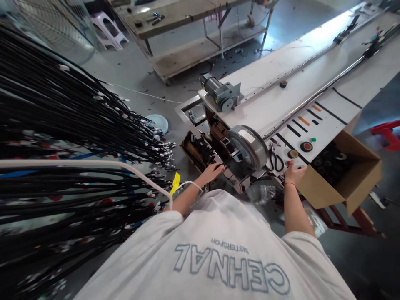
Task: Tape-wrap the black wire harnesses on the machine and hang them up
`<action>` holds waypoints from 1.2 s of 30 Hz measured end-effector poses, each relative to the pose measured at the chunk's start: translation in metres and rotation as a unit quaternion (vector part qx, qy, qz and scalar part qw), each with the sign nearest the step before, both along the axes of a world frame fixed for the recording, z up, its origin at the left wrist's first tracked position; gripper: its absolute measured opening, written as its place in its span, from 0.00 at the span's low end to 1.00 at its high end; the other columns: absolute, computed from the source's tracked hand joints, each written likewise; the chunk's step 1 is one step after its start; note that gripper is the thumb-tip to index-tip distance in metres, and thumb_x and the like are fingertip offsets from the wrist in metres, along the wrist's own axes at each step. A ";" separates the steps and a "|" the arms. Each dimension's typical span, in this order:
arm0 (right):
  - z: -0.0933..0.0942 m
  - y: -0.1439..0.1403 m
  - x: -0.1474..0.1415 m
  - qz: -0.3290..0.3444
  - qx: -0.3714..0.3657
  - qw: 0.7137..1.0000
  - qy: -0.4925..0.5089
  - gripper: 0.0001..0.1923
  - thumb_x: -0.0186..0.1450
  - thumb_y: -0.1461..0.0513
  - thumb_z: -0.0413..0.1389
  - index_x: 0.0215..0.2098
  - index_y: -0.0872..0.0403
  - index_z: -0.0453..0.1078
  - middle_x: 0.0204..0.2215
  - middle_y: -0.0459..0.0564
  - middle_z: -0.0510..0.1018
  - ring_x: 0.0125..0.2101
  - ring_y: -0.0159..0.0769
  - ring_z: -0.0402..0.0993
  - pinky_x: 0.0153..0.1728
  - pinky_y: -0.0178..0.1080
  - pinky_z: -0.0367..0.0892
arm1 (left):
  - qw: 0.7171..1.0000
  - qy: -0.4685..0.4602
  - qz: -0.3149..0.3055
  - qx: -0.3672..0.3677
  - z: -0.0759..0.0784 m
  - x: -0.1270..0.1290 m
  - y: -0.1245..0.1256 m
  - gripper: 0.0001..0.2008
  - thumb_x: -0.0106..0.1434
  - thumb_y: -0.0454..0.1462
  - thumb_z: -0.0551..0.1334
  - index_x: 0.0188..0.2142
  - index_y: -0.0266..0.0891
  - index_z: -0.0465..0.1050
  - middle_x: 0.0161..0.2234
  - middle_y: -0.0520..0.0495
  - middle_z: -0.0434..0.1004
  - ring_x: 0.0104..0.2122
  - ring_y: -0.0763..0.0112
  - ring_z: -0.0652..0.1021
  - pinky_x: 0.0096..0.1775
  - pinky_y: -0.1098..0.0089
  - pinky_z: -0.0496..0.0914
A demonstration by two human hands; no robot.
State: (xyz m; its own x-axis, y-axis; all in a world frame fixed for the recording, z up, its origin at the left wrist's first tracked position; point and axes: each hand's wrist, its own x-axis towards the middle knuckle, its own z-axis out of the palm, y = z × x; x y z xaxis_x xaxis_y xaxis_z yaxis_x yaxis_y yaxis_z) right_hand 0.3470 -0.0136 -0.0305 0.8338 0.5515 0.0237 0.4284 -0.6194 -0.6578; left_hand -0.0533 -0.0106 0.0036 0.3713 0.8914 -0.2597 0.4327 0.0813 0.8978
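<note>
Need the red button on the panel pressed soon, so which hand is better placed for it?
Probably the right hand. It rests at the near edge of the white panel, just below the red button. The left hand is down among the black parts, beyond the grey wheel.

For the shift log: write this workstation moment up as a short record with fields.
setting: workshop floor, long white conveyor table
left hand: reaching into the dark machine parts at the table's end
right hand: resting at the table edge beside the cardboard box
controls: red button and scissors on the panel near the right hand
machine: grey wheel, motor behind it
left side: hanging bundle of black cables
</note>
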 end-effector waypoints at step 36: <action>0.047 0.033 -0.010 0.052 0.001 0.994 -0.099 0.44 0.58 0.53 0.58 0.65 0.67 0.50 0.63 0.76 0.53 0.63 0.63 0.50 0.61 0.62 0.48 | 0.741 -0.404 0.117 -0.524 0.016 0.031 0.027 0.17 0.73 0.42 0.50 0.30 0.35 0.66 0.19 0.61 0.48 0.13 0.86 0.52 0.20 0.83 0.59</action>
